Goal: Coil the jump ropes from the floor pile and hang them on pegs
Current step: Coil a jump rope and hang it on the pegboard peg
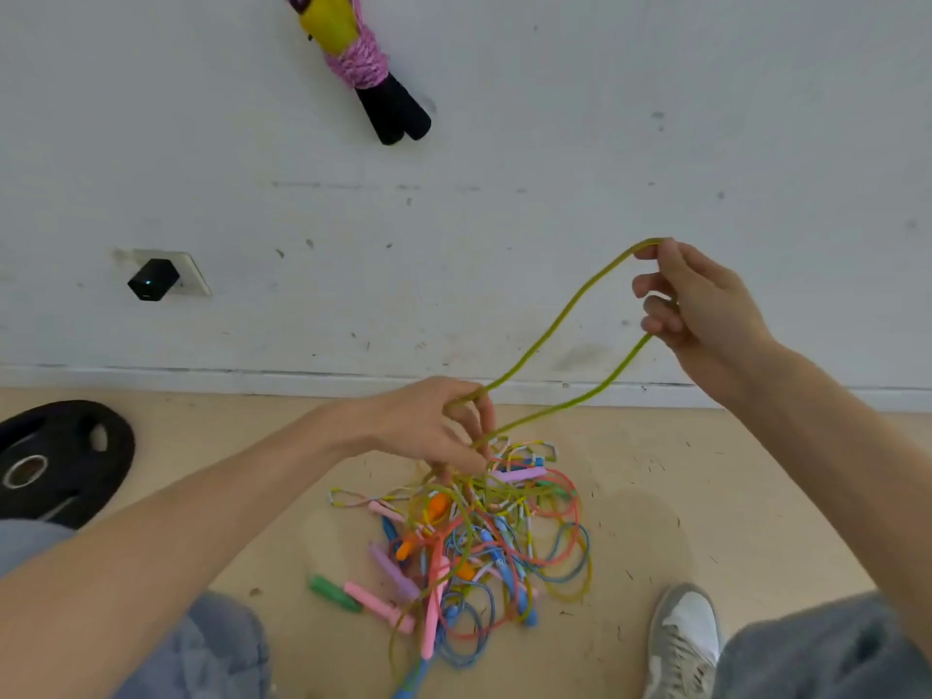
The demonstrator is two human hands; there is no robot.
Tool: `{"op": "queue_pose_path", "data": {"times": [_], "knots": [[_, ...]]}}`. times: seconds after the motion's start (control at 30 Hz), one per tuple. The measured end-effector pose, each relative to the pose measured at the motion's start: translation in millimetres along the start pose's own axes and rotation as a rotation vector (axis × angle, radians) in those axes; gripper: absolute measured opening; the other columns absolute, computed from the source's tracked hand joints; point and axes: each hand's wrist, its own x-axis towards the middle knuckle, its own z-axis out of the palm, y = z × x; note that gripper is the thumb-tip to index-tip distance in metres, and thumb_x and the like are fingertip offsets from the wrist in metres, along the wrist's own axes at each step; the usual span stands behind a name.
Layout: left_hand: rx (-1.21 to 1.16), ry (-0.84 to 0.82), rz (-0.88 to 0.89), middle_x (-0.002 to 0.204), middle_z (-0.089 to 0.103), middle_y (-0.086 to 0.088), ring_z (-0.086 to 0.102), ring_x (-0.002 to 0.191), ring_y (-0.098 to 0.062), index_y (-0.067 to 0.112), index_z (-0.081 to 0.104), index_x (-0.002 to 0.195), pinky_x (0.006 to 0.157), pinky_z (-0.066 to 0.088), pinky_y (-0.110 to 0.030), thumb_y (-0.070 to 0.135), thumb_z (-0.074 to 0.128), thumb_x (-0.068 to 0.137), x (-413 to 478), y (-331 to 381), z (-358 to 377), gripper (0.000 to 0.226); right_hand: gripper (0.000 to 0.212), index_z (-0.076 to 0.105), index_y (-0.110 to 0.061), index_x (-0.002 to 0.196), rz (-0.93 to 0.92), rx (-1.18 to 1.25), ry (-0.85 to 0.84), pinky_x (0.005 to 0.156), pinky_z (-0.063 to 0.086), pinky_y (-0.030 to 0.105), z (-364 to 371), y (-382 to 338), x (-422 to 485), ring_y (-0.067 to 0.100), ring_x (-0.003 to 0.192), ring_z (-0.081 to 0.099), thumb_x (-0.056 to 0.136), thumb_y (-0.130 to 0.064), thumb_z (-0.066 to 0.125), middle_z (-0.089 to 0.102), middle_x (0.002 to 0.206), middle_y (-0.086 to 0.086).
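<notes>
Yellow-green rope (570, 304) looped between raised right hand (696, 305) and left hand (423, 421), both gripping it.

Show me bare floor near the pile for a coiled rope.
Bare floor lies right of the rope pile, bordered by the shoe and the baseboard. A smaller patch lies between the weight plate and the pile. The pile itself is crowded.

Yellow-green rope (555, 320) loops up from the tangled, many-coloured pile (479, 537)
</notes>
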Motion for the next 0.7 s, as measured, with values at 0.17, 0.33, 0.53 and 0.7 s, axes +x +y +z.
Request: {"op": "queue_pose_path", "data": {"times": [0.17, 0.33, 0.53, 0.7], "knots": [[0.200, -0.053, 0.003, 0.099, 0.075, -0.015, 0.067, 0.092, -0.017, 0.004, 0.072, 0.106, 0.093, 0.056, -0.040, -0.001, 0.074, 0.091, -0.8, -23.4, 13.7, 0.016, 0.025, 0.069, -0.016, 0.108, 0.081, 0.094, 0.071, 0.070, 0.059, 0.029, -8.0, 10.1, 12.8, 0.016, 0.064, 0.061, 0.109, -0.034, 0.052, 0.073, 0.083, 0.003], [-0.165, 0.231, 0.064, 0.096, 0.076, -0.017, 0.074, 0.089, -0.021, 0.003, 0.067, 0.115, 0.090, 0.062, -0.041, 0.007, 0.061, 0.102, 2.7, -6.6, 7.6, 0.015, 0.069, 0.042, -0.014, 0.156, 0.217, -0.724, -0.068, 0.119, 0.037, 0.040, 10.7, 43.9, 7.6, 0.026, 0.144, 0.047, 0.099, -0.040, 0.068, 0.047, 0.157, 0.007], [-0.413, 0.405, 0.228, 0.098, 0.078, -0.013, 0.078, 0.091, -0.031, 0.009, 0.072, 0.115, 0.075, 0.063, -0.035, 0.022, 0.073, 0.089, -0.2, 31.3, -9.0, 0.029, 0.042, 0.070, -0.031, 0.104, -0.062, -0.728, -0.569, 0.086, 0.055, 0.020, 61.2, 69.3, -39.5, 0.016, 0.104, 0.072, 0.086, 0.007, 0.065, 0.074, 0.109, -0.002], [-0.448, 0.522, 0.305, 0.102, 0.078, -0.011, 0.078, 0.093, -0.033, 0.010, 0.071, 0.118, 0.073, 0.062, -0.035, 0.020, 0.073, 0.094, 0.7, 43.3, -25.1, 0.026, 0.020, 0.064, -0.002, 0.123, 0.084, -0.515, -0.790, 0.106, 0.053, 0.048, 82.2, 80.5, -59.0, 0.028, 0.117, 0.069, 0.103, -0.001, 0.058, 0.072, 0.120, 0.021]]}}
